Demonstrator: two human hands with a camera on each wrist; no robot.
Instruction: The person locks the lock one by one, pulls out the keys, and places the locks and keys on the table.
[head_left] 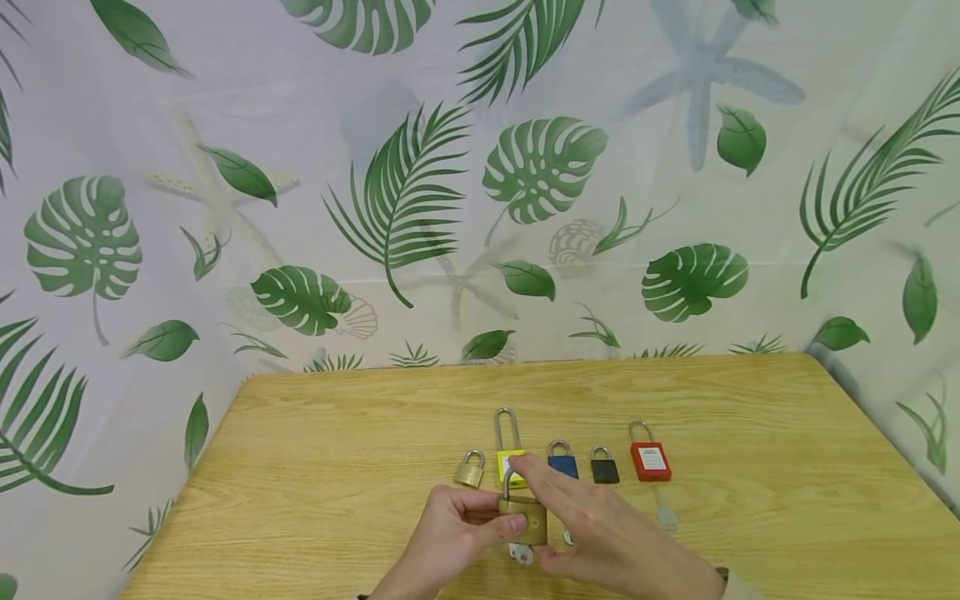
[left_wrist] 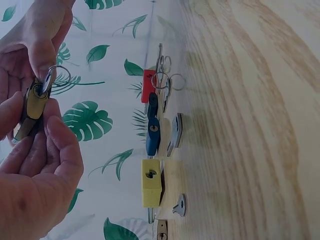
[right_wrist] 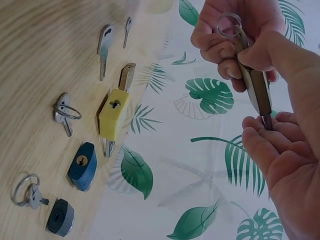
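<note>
A brass padlock (head_left: 534, 527) is held up between both hands above the table. My left hand (head_left: 450, 533) grips its body, thumb across the front face. My right hand (head_left: 615, 533) spans the lock from end to end: its fingers touch the shackle (right_wrist: 267, 121) and its thumb lies at the keyhole end. A key (left_wrist: 47, 80) with a wire ring (left_wrist: 62, 75) sits at that end, by the right thumb. Right fingers hide the shackle's top in the head view, so whether it is closed I cannot tell.
Behind the hands stand a small brass padlock (head_left: 469, 473), a long-shackled yellow padlock (head_left: 504, 460), a blue padlock (head_left: 564, 464), a black padlock (head_left: 604, 472) and a red padlock (head_left: 650, 462). Loose keys (right_wrist: 105, 45) lie before them. A leaf-patterned cloth (head_left: 450, 208) hangs behind the wooden table (head_left: 315, 467).
</note>
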